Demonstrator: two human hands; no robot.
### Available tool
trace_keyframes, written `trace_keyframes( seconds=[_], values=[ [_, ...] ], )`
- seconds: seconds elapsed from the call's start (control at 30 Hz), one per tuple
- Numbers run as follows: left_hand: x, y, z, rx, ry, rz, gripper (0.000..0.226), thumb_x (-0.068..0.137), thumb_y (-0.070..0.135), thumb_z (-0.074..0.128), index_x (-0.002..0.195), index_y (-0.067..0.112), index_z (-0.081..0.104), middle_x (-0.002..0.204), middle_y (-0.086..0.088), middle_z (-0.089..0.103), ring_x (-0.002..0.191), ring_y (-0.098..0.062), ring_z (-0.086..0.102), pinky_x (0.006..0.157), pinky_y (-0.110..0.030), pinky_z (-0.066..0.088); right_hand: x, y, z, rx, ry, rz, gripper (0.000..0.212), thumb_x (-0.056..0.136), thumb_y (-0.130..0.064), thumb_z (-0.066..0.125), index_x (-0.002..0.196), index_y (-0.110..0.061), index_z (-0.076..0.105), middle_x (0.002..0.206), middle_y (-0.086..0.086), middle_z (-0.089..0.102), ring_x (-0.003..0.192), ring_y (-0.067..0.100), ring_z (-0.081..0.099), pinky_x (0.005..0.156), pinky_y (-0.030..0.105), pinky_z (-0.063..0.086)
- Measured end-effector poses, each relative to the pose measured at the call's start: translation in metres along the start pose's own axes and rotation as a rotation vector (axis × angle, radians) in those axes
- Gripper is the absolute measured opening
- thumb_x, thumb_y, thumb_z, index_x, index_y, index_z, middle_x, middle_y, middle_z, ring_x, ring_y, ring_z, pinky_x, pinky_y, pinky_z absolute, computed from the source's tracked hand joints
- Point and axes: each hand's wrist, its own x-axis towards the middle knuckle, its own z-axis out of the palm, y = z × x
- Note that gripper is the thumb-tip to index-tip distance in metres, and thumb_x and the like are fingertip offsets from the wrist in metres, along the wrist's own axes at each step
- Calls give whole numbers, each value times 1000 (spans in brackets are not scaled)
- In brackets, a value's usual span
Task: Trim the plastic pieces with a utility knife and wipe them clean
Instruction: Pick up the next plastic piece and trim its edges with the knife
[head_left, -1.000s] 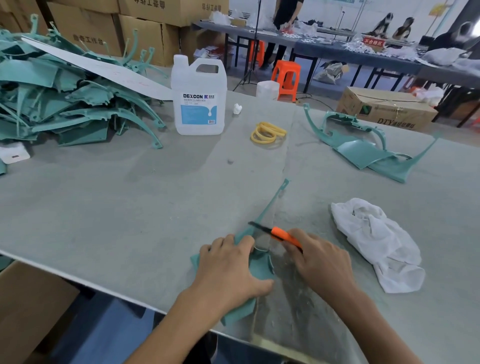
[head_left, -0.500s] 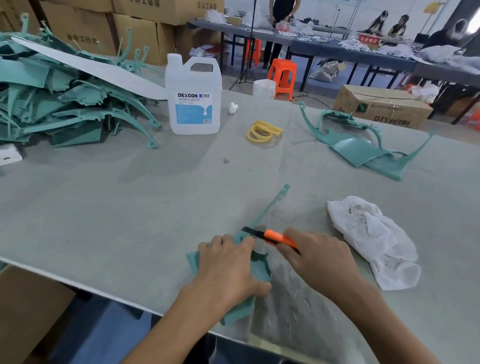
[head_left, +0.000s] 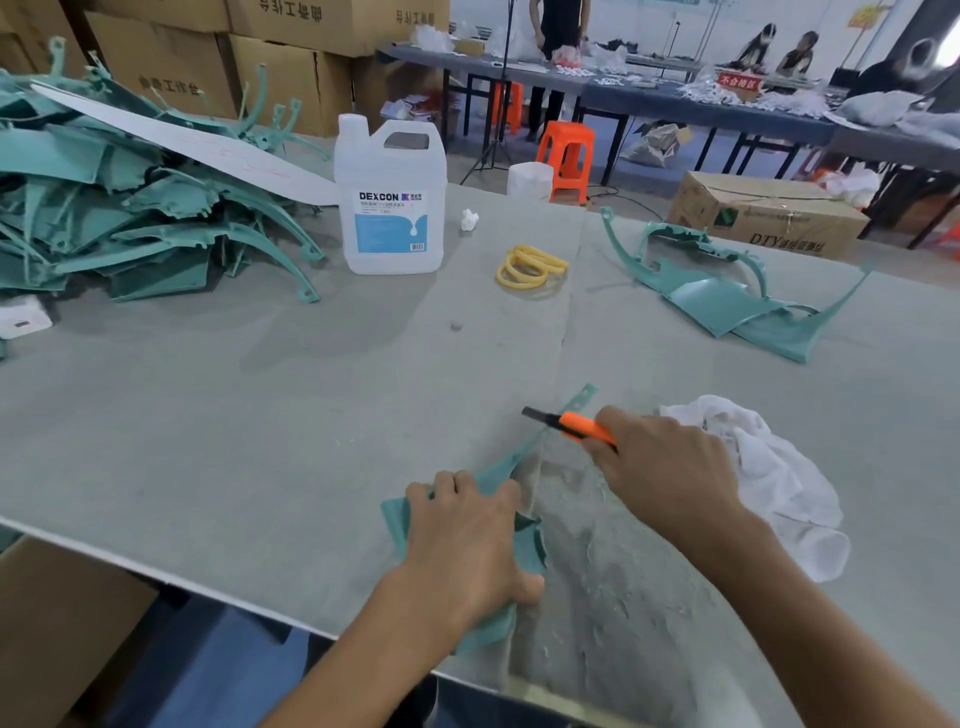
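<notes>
— How are the hands set?

— The left grip (head_left: 467, 535) lies palm down on the teal plastic piece (head_left: 530, 548) at the near edge of the surface (head_left: 208, 415). Its fingers curl over the piece's far rim and its thumb clamps the right side. The right grip (head_left: 670, 467) is wrapped tight round the utility knife (head_left: 582, 427), knuckles up. The dark blade end points far and left, over the piece's thin arm. I cannot tell whether the blade touches the plastic.

— What is the piece like?

— Thin moulded plastic, matte teal. It has a broad panel under the left palm and a narrow strip running away to a slotted tip. Its near corner hangs off the surface, which is covered in grey, felt-like cloth.

— And around it?

— A crumpled white rag (head_left: 769, 478) lies just right of the knife hand. A tangled heap of teal pieces (head_left: 130, 208) sits far left with a white board (head_left: 182, 140) on top. Two more pieces (head_left: 727, 296) lie far right. Yellow rings (head_left: 530, 267) lie beside a translucent jug (head_left: 389, 208).

— Any writing?

— The jug's label reads DEXCON. A cardboard box (head_left: 763, 218) on the floor behind shows DTY.
</notes>
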Motion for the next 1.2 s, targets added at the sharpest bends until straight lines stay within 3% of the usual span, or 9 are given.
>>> trace_keyframes(
  seconds=[0.1,0.23,0.33,0.47,0.63,0.73,0.93,1.07,1.2],
  values=[
    [2,-7,-3,-94,-32,-14,63,65,74,62,110,33,47,115,1,56,109,-25,49,93,-43,38,-22,-8,4,218,-135,-83,31,100,-60,39,91,-31,47,68,-9,53,61,14,54,56,33,44],
    [1,-21,-16,-370,-64,-47,57,55,78,64,93,39,45,81,13,58,79,-9,54,65,-30,38,-37,-12,17,382,-198,-105,28,99,-58,45,93,-32,52,69,-9,56,66,13,56,55,33,39],
    [0,-31,-22,-498,-96,-74,57,50,80,65,89,43,47,76,12,61,71,-4,57,56,-28,37,-35,-10,30,431,-155,-109,29,99,-60,44,93,-32,52,74,-10,58,68,13,58,55,32,40],
    [3,-38,-25,-522,-135,-59,59,50,85,63,91,44,50,81,11,65,74,-7,61,59,-30,44,-16,-4,44,309,-17,-34,33,99,-63,40,102,-32,54,86,-9,59,77,22,63,58,34,39],
    [10,-46,-27,-626,-180,-19,61,51,87,67,91,43,54,87,11,70,80,-14,67,79,-41,55,15,11,39,219,119,70,35,104,-53,40,109,-24,59,87,-2,58,78,27,63,61,36,49],
    [11,-49,-28,-648,-182,-5,62,49,89,68,90,43,55,83,11,69,73,-12,64,73,-39,53,13,7,35,264,173,46,33,104,-52,42,108,-24,59,86,-2,57,74,25,60,60,37,50],
    [14,-52,-28,-691,-176,10,62,50,87,71,88,41,57,77,11,65,67,-11,59,68,-33,48,-8,-9,43,407,-104,-295,27,100,-62,39,94,-37,45,79,-13,49,70,16,52,53,29,28],
    [9,-48,-28,-600,-196,1,62,51,89,66,90,42,54,85,12,69,78,-13,66,74,-38,53,18,14,38,232,80,8,34,103,-55,40,109,-27,59,87,-5,58,75,23,61,57,33,40],
    [5,-43,-29,-460,-184,-15,61,50,88,62,89,44,47,89,14,61,81,-9,58,66,-33,44,18,11,35,248,222,49,32,103,-51,44,104,-23,60,81,-2,59,70,25,60,58,39,50]
  ],
)
